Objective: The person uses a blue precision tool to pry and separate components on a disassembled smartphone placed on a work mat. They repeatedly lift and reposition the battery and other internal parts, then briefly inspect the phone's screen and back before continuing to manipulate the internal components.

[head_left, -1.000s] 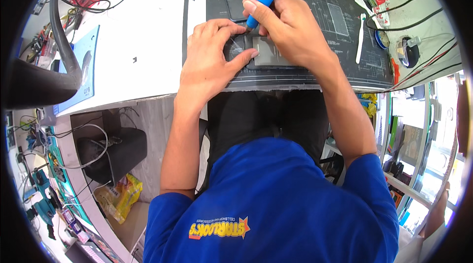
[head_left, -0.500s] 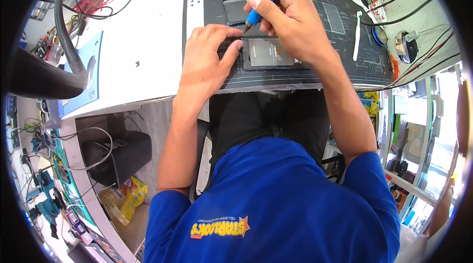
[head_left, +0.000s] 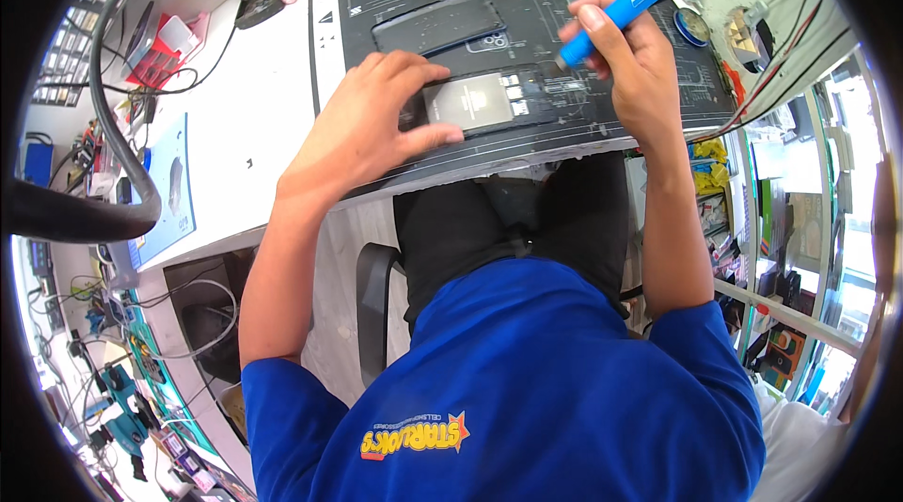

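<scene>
On the dark work mat lies an opened phone [head_left: 544,105], its silver battery [head_left: 480,101] exposed beside small bright parts at the right end. My left hand [head_left: 362,116] spans the phone's left end, with fingertips at its far edge and the thumb at the near edge. A thick blue pen-shaped screwdriver [head_left: 635,5] is gripped between the thumb and fingers of my right hand [head_left: 635,69]. It slants down-left above the mat, right of the phone; its tip is blurred. Farther back rests a dark phone back cover [head_left: 437,24] with camera openings at its right corner.
A black flexible arm [head_left: 103,79] curves over the table's left side, near a blue mat [head_left: 174,187] and a red holder [head_left: 169,55]. Cables [head_left: 790,79] and a round tin [head_left: 691,28] lie along the right side. The table's front edge [head_left: 489,166] runs before my lap.
My right hand has lifted the screwdriver away from the phone's left corner and moved right. My left hand has spread its fingers around the phone's end. The view has shifted.
</scene>
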`<state>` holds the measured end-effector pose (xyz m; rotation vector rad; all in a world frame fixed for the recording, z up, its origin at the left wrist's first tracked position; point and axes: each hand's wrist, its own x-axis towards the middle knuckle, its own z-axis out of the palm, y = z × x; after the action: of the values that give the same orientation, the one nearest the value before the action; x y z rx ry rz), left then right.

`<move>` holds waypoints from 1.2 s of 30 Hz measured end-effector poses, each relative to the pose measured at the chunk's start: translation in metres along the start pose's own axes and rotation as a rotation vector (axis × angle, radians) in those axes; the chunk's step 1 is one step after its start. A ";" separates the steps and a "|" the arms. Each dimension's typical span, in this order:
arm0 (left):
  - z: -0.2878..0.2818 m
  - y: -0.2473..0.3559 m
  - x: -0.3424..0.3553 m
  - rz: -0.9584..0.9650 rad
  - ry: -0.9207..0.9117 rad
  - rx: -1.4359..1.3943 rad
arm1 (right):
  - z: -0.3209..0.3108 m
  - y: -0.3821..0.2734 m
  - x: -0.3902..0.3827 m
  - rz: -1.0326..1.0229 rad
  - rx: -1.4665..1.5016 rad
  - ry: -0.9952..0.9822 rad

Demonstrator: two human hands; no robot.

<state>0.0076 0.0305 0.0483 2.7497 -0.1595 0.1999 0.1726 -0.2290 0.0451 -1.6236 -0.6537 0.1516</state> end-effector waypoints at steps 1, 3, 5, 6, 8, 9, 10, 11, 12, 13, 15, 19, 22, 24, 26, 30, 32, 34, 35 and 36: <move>0.005 0.005 -0.001 0.019 0.004 0.025 | -0.010 0.001 -0.006 0.040 -0.022 -0.006; 0.012 0.012 0.000 0.011 -0.013 0.062 | -0.022 0.001 -0.017 0.132 -0.059 -0.031; 0.012 0.014 0.003 -0.010 -0.026 0.015 | -0.025 0.001 -0.024 0.170 -0.203 -0.123; 0.012 0.015 0.005 -0.041 -0.047 -0.003 | -0.024 0.001 -0.027 0.202 -0.281 -0.164; 0.009 0.015 0.009 -0.037 -0.076 -0.016 | -0.021 0.002 -0.028 0.202 -0.436 -0.237; 0.008 0.015 0.012 -0.041 -0.088 -0.018 | -0.017 0.004 -0.026 0.197 -0.497 -0.272; 0.007 0.014 0.014 -0.055 -0.115 -0.027 | -0.014 0.006 -0.024 0.189 -0.559 -0.308; 0.006 0.013 0.016 -0.067 -0.139 -0.035 | -0.011 0.008 -0.022 0.135 -0.554 -0.338; 0.005 0.011 0.019 -0.062 -0.146 -0.046 | -0.008 0.010 -0.021 0.129 -0.571 -0.334; 0.005 0.008 0.022 -0.076 -0.177 -0.071 | -0.005 0.012 -0.020 0.098 -0.575 -0.323; 0.005 0.003 0.026 -0.074 -0.208 -0.128 | -0.003 0.015 -0.013 0.137 -0.556 -0.341; 0.009 -0.004 0.026 0.001 -0.166 -0.156 | -0.006 0.017 -0.003 0.276 -0.463 -0.322; 0.012 -0.006 0.020 0.066 -0.108 -0.138 | -0.008 0.017 -0.002 0.375 -0.215 -0.348; 0.013 -0.007 0.016 0.035 -0.109 -0.190 | -0.011 0.016 -0.003 0.449 -0.141 -0.371; 0.013 -0.008 0.014 0.015 -0.097 -0.229 | -0.011 0.014 -0.003 0.536 -0.055 -0.402; 0.016 -0.010 0.011 0.065 -0.047 -0.248 | -0.005 0.008 -0.004 0.529 -0.087 -0.468; 0.018 -0.011 0.009 0.086 -0.005 -0.238 | -0.003 0.005 -0.009 0.545 -0.015 -0.436; 0.018 -0.013 0.010 0.110 0.000 -0.256 | -0.002 0.003 -0.013 0.567 0.084 -0.440; 0.019 -0.012 0.012 0.121 0.003 -0.268 | -0.001 0.004 -0.017 0.567 0.120 -0.408; 0.020 -0.012 0.014 0.120 0.000 -0.283 | 0.000 0.005 -0.017 0.588 0.139 -0.339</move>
<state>0.0250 0.0326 0.0280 2.4606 -0.3277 0.1937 0.1598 -0.2374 0.0359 -1.6285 -0.3874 0.8970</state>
